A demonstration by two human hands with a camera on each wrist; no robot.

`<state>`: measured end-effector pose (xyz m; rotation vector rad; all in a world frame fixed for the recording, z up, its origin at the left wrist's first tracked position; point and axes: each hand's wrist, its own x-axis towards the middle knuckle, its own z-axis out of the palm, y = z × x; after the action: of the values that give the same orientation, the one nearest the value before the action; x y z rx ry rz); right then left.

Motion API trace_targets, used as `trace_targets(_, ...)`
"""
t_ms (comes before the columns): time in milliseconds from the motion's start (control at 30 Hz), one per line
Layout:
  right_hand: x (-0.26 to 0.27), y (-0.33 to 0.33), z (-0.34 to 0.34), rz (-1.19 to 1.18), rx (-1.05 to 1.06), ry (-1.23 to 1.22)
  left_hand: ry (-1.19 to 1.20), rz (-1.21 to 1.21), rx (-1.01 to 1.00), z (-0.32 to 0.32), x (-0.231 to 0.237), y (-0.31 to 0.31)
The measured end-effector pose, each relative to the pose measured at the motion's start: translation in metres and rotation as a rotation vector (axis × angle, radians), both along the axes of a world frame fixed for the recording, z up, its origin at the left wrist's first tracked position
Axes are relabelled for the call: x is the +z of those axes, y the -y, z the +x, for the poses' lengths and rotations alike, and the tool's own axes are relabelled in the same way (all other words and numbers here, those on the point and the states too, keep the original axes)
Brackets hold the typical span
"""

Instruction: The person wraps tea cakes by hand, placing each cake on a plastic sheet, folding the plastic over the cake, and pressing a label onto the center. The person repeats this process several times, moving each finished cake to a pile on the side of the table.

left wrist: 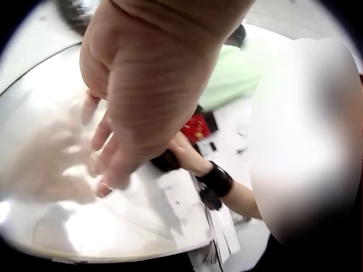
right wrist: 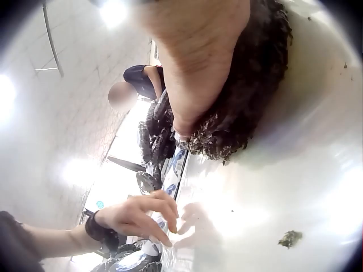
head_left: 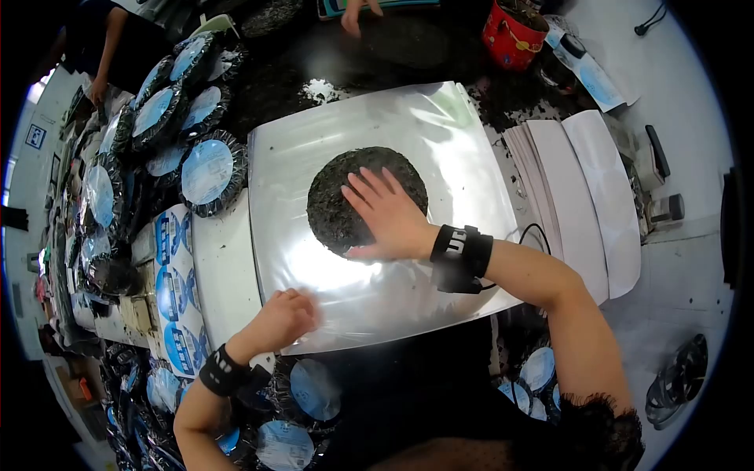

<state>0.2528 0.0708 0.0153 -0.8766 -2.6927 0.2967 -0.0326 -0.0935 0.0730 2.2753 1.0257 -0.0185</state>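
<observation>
One dark round cake (head_left: 331, 210) lies near the middle of one shiny sheet (head_left: 448, 137). The right hand (head_left: 393, 224) rests flat on it, fingers spread, so I think it's patting time. Next seems to need a light, even push, so the edge won't crumble. From the cake, the left hand (head_left: 284, 320) is at seven o'clock, its grip loose and bare. One red tin (head_left: 510, 39) stands at one o'clock; wrapped rounds (head_left: 210, 173) at ten, too many to count.

wrist straps (head_left: 463, 253) black | white lettering (head_left: 454, 242) | black cable (head_left: 536, 225) | black lace sleeve (head_left: 603, 428)
</observation>
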Motion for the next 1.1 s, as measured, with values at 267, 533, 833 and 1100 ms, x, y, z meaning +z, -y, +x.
trace_targets(267, -0.005, -0.011, 0.002, -0.019, 0.04, 0.0, 0.196, 0.617, 0.606, 0.107, -0.016, -0.051)
trace_targets(533, 0.015, 0.148, 0.077, -0.192, -0.25, -0.197, 0.348, 0.626, 0.899, 0.137, -0.065, -0.094)
trace_targets(833, -0.006, 0.025, 0.021, -0.491, -0.376, -0.587, 0.217, 0.612, 0.806, 0.125, -0.034, -0.089)
trace_targets(1100, 0.011, -0.012, 0.009, -0.255, -0.441, -0.494, 0.192, 0.829, 0.684, 0.119, -0.021, -0.108)
